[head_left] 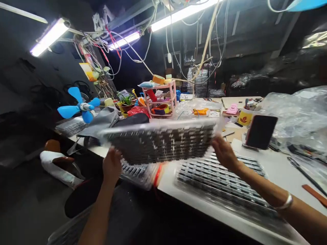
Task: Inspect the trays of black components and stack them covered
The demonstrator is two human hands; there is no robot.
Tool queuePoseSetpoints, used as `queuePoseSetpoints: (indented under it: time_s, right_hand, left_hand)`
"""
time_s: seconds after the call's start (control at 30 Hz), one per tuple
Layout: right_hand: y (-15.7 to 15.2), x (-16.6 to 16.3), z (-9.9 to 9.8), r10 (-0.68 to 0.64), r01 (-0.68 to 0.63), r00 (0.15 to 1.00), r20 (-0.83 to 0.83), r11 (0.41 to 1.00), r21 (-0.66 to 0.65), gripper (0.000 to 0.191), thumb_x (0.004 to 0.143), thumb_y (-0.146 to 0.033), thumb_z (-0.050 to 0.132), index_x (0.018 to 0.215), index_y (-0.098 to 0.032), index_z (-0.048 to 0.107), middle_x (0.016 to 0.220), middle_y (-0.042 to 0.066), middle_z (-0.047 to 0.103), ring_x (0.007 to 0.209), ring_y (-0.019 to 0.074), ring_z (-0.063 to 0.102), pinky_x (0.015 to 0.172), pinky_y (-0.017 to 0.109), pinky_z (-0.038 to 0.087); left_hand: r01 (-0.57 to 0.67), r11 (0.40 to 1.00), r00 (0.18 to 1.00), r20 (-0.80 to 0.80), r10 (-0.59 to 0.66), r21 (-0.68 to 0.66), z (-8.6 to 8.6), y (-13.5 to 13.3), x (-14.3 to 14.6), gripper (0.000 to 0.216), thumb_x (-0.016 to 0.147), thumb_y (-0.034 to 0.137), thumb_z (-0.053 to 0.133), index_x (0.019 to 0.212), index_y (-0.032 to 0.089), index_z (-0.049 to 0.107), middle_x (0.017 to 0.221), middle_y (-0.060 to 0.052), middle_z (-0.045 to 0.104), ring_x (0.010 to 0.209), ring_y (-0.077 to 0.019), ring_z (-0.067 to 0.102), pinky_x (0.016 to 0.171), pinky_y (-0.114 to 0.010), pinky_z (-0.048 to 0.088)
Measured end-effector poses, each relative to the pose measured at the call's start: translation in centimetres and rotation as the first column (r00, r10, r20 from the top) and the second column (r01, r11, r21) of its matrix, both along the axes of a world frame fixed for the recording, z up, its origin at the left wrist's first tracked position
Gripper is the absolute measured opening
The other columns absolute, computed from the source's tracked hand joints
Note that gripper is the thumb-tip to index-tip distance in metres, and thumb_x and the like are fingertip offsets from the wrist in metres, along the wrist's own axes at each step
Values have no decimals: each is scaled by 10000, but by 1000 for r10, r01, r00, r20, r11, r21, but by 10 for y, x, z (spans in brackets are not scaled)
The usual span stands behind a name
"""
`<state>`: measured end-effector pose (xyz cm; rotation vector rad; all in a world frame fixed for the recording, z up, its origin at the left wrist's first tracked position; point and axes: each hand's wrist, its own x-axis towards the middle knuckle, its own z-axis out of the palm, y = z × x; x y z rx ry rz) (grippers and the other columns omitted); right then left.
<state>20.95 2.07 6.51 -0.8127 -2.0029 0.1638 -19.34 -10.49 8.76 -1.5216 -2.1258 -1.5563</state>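
My left hand point(112, 163) and my right hand point(224, 153) grip the two ends of a clear plastic tray point(163, 143), which carries rows of small dark parts. It hangs tilted above the table edge and is smeared by motion, so I cannot tell whether it is one tray or a stack. Under my right forearm lies a stack of similar trays point(219, 180) with dark parts in rows. Another plastic-wrapped batch of trays point(138, 173) sits below the held tray, with a red band point(157, 175) beside it.
A phone on a stand point(262, 132), a yellow cup point(245, 116) and clear plastic bags point(293, 112) are on the right. Behind the tray stands a pink shelf point(160, 100). On the left are a blue fan point(81, 105) and a chair point(58, 166). Cables point(176, 58) hang overhead.
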Motion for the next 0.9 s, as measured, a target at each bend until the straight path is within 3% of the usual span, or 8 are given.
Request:
queuePoseSetpoints:
  time_s: [0.1, 0.2, 0.33, 0.43, 0.53, 0.67, 0.8, 0.9]
  right_hand:
    - [-31, 56, 12, -302, 290, 953, -41, 939, -184, 379, 953, -453, 275, 950, -195, 553, 730, 34, 622, 679, 175, 581, 614, 281, 443]
    - [-58, 106, 2, -539, 560, 825, 169, 739, -375, 501, 912, -577, 227, 760, -216, 539, 695, 44, 625, 662, 186, 580, 606, 289, 427]
    - [-75, 147, -34, -607, 715, 698, 379, 566, -409, 515, 882, -574, 221, 689, -216, 538, 642, 102, 638, 607, 239, 597, 562, 341, 416]
    - [-77, 156, -56, -607, 766, 642, 468, 483, -424, 497, 869, -549, 284, 708, -193, 592, 589, 136, 629, 606, 282, 622, 558, 371, 428]
    - [-75, 156, -67, -580, 756, 653, 487, 459, -468, 520, 880, -526, 284, 793, -163, 647, 682, 163, 673, 683, 301, 653, 598, 387, 461]
    - [-75, 156, -69, -538, 686, 721, 437, 466, -559, 578, 892, -565, 263, 1044, -173, 660, 938, 120, 711, 822, 263, 667, 670, 353, 500]
    - [-88, 155, -65, -568, 639, 741, 360, 431, -637, 709, 873, -631, 315, 1361, -138, 465, 950, 117, 697, 774, 256, 660, 655, 365, 504]
    - [-94, 148, -58, -618, 729, 684, 387, 579, -364, 592, 904, -520, 364, 1381, -179, 444, 1076, 137, 642, 880, 292, 624, 731, 435, 472]
  left_hand:
    - [128, 983, 991, -30, -133, -134, 9, 38, 60, 495, 901, 539, 290, 934, 167, 616, 806, -52, 650, 784, -200, 597, 721, -301, 454]
    - [293, 901, 951, 2, -309, -320, -3, 75, 120, 446, 899, 468, 349, 706, 166, 615, 670, -49, 622, 665, -179, 565, 645, -280, 415]
    - [392, 795, 914, 94, -395, -463, -39, 108, 174, 378, 850, 407, 470, 566, 178, 569, 582, -69, 594, 659, -210, 579, 651, -300, 396]
    - [422, 758, 904, 169, -393, -497, -59, 115, 184, 321, 803, 426, 556, 607, 174, 588, 616, -94, 617, 759, -260, 609, 728, -342, 403]
    - [482, 733, 876, 278, -394, -480, -66, 113, 178, 312, 755, 468, 619, 788, 160, 642, 710, -86, 660, 828, -263, 617, 773, -350, 417]
    - [625, 664, 763, 499, -410, -410, -71, 110, 168, 512, 705, 598, 620, 921, 135, 658, 805, -72, 701, 784, -228, 640, 711, -317, 474]
    - [713, 628, 638, 658, -400, -310, -74, 108, 167, 605, 651, 653, 650, 932, 118, 680, 818, -70, 718, 742, -212, 652, 685, -309, 502]
    - [759, 604, 551, 734, -396, -244, -73, 105, 167, 622, 640, 617, 690, 1012, 119, 681, 873, -78, 727, 791, -218, 663, 733, -322, 515]
